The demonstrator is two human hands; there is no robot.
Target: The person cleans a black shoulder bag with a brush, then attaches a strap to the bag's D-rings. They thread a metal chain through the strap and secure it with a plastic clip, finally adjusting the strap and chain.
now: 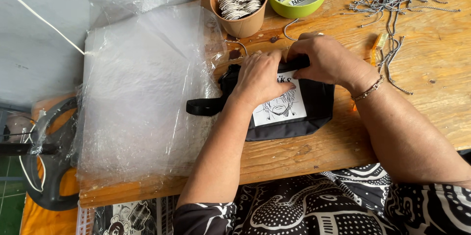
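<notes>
The black pouch (314, 105) is lying right of the clear plastic bags (142, 92). The left hand (257, 78) is pressing flat on it. The right hand (326, 61) is apparently pinching its top edge.

White label (282, 110) on black pouch (319, 102); clear bags (142, 92) left; stickers in 2 cups.

Small black pouch (314, 105) with a white printed drawing lies flat on the table; side strap out left.
</notes>
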